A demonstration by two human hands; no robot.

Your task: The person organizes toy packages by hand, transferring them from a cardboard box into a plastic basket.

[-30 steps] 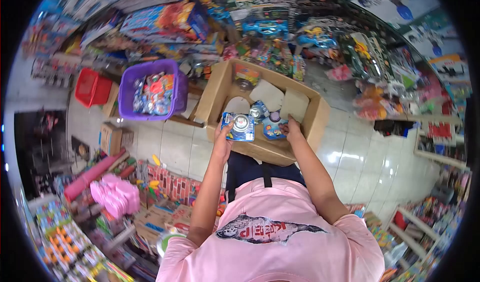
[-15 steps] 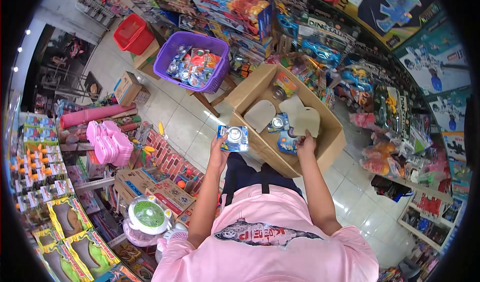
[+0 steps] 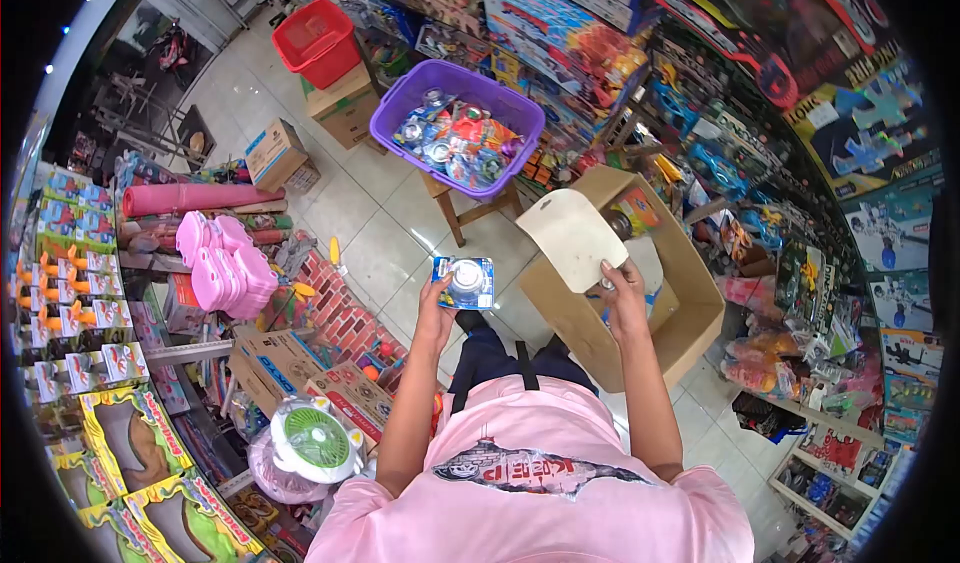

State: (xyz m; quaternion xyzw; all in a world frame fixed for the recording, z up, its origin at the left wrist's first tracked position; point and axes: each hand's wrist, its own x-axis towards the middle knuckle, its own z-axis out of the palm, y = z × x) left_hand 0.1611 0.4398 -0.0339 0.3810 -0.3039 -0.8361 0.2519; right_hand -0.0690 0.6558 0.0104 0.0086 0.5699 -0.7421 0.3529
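My left hand (image 3: 435, 308) grips the edge of a blue carded toy package (image 3: 466, 283) with a round silvery piece in its middle. My right hand (image 3: 624, 298) pinches the lower corner of a cream-coloured card (image 3: 572, 238), which is raised at the left side of an open cardboard box (image 3: 690, 338). Another pale card and a colourful package (image 3: 636, 211) lie inside the box. Beyond it, a purple basket (image 3: 388, 113) holds many packaged toys and rests on a wooden stool (image 3: 450, 211).
A red bin (image 3: 318, 43) stands on a carton at the back. Toy shelves line the right side. On the left are pink plastic items (image 3: 225, 263), cartons (image 3: 270, 373), a green-and-white fan (image 3: 316, 438) and hanging toy packs.
My right hand has lifted the cream card up and leftwards out of the box. My left hand still holds the blue package. The view has shifted, so basket and bin appear further right.
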